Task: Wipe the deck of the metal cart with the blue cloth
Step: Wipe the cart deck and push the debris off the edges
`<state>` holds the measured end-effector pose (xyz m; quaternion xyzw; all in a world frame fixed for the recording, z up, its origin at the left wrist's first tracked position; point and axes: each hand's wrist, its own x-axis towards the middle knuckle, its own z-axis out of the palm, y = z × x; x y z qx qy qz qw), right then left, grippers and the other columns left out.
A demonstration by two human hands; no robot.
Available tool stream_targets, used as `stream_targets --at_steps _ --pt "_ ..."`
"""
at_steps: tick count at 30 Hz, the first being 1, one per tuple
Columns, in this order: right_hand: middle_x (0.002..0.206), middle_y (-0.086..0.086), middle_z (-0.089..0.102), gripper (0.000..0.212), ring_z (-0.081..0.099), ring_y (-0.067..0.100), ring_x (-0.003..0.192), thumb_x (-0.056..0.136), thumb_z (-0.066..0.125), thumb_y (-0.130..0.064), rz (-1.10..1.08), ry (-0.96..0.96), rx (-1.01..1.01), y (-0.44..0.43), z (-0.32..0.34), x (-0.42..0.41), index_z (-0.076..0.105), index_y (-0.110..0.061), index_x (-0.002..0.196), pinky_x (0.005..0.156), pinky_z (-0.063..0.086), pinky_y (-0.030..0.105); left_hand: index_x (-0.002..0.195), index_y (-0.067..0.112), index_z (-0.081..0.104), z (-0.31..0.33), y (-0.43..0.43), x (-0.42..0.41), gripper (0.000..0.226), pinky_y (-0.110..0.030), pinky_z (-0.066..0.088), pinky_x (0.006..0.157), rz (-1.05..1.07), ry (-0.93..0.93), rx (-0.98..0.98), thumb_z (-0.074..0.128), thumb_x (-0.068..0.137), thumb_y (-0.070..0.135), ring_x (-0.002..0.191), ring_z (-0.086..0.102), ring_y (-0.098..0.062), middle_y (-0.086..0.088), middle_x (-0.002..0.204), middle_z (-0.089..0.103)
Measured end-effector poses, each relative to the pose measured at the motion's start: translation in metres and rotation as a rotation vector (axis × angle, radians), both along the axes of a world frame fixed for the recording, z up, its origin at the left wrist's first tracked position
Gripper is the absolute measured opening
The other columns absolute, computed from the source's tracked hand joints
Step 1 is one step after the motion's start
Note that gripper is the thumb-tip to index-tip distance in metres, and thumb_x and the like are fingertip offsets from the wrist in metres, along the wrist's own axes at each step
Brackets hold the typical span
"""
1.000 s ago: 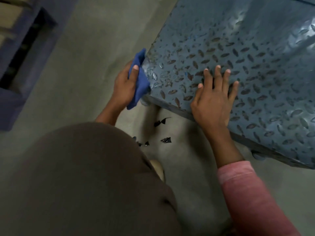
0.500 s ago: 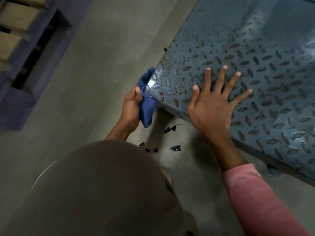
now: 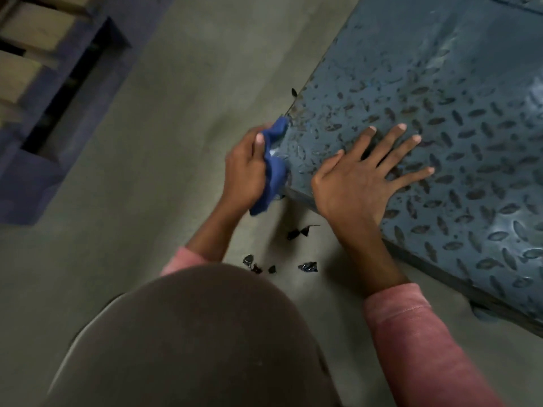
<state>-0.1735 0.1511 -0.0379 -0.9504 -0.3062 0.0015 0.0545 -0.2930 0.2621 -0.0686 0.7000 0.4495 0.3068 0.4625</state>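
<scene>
The metal cart's deck (image 3: 440,83) is dark blue-grey tread plate filling the upper right. My left hand (image 3: 245,168) grips the bunched blue cloth (image 3: 274,168) and holds it against the deck's near left corner, part of the cloth hanging below the edge. My right hand (image 3: 361,177) lies flat on the deck just right of that corner, fingers spread and straight, the heel of the hand at the front edge.
Several small black shards (image 3: 299,232) lie on the concrete floor (image 3: 176,113) below the corner. A blue wooden pallet (image 3: 50,98) sits at the upper left. A cart wheel (image 3: 482,314) shows under the deck's front edge. My knee in brown cloth (image 3: 188,333) fills the bottom.
My left hand has bunched the cloth tighter and keeps rubbing at the deck's corner. My right hand stays flat on the deck, its fingers spread wider than at first.
</scene>
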Motion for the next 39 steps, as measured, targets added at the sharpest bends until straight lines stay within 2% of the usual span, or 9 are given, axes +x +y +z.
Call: stream_targets --at_steps 4,9,15,19,23,26,30,34,39 --pt "0.163 0.033 0.008 0.069 0.001 0.054 0.150 0.097 0.023 -0.040 -0.008 -0.006 -0.001 0.000 -0.001 0.001 0.025 -0.002 0.155 0.107 0.007 0.083 0.098 0.026 0.073 0.009 0.027 0.013 0.032 -0.030 0.046 0.083 -0.077 0.001 -0.103 0.043 0.104 0.036 0.084 0.062 0.000 -0.004 0.096 0.074" --pt "0.163 0.033 0.008 0.069 0.001 0.053 0.151 0.097 0.023 -0.040 -0.008 0.008 0.000 0.000 0.000 0.001 0.026 -0.002 0.154 0.107 0.007 0.083 0.151 0.011 0.052 -0.004 -0.044 -0.022 0.044 -0.034 0.035 0.123 0.015 -0.023 0.035 0.039 0.112 0.027 0.147 0.046 -0.014 -0.003 0.156 0.052" --pt "0.162 0.033 0.011 0.068 0.003 0.053 0.151 0.097 0.024 -0.039 -0.017 -0.033 -0.003 0.002 -0.002 -0.001 0.027 -0.001 0.153 0.108 0.006 0.082 0.125 0.015 0.061 0.007 0.009 0.005 0.035 -0.026 0.049 0.103 -0.112 -0.082 -0.088 0.033 0.106 0.012 0.118 0.065 -0.010 0.001 0.128 0.067" --pt "0.162 0.033 0.012 0.069 0.004 0.053 0.151 0.096 0.023 -0.039 -0.012 -0.002 -0.002 0.001 -0.001 -0.002 0.028 -0.001 0.153 0.107 0.007 0.082 0.104 0.015 0.063 0.009 0.024 0.008 0.026 -0.038 0.052 0.093 -0.040 -0.112 -0.353 0.040 0.099 0.004 0.102 0.066 -0.023 -0.003 0.109 0.069" --pt "0.162 0.033 0.015 0.068 0.006 0.053 0.150 0.096 0.026 -0.039 -0.001 0.002 0.020 -0.001 -0.001 -0.002 0.030 -0.001 0.152 0.108 0.008 0.082 0.099 0.009 0.061 0.037 0.040 0.028 0.015 -0.030 0.048 0.081 0.016 -0.105 -0.476 0.047 0.095 0.006 0.086 0.057 -0.013 -0.006 0.101 0.061" --pt "0.162 0.032 0.017 0.067 0.008 0.052 0.150 0.096 0.027 -0.040 0.001 -0.005 0.016 -0.001 -0.001 -0.001 0.031 -0.002 0.151 0.108 0.007 0.082 0.117 0.010 0.058 0.043 0.051 0.047 0.026 -0.042 0.050 0.102 -0.125 0.027 -0.397 0.043 0.097 0.016 0.110 0.063 -0.026 -0.014 0.125 0.063" --pt "0.163 0.028 0.019 0.066 0.010 0.049 0.151 0.096 0.027 -0.039 -0.012 -0.008 0.033 -0.002 0.000 -0.003 0.031 -0.003 0.152 0.110 0.006 0.081 0.146 0.005 0.046 0.050 0.028 0.047 0.045 -0.043 0.045 0.101 -0.309 0.439 0.130 0.032 0.105 0.016 0.126 0.058 -0.040 -0.025 0.140 0.058" --pt "0.166 0.021 0.018 0.063 0.008 0.042 0.154 0.100 0.031 -0.039 0.006 0.022 0.073 -0.008 -0.001 0.004 0.031 -0.008 0.154 0.114 0.004 0.076 0.157 -0.001 0.035 0.041 -0.027 0.051 0.065 -0.046 0.009 0.131 -0.442 0.495 0.398 0.031 0.103 0.035 0.159 0.013 -0.036 -0.019 0.168 0.027" --pt "0.163 0.003 0.032 0.051 0.026 0.023 0.151 0.101 0.038 -0.045 0.135 0.011 0.221 -0.042 -0.002 0.032 0.044 -0.026 0.148 0.117 0.015 0.059 0.156 0.004 0.040 0.029 -0.084 0.037 0.077 -0.045 0.011 0.131 -0.421 0.410 0.493 0.062 0.082 -0.002 0.160 0.017 -0.030 -0.015 0.167 0.032"
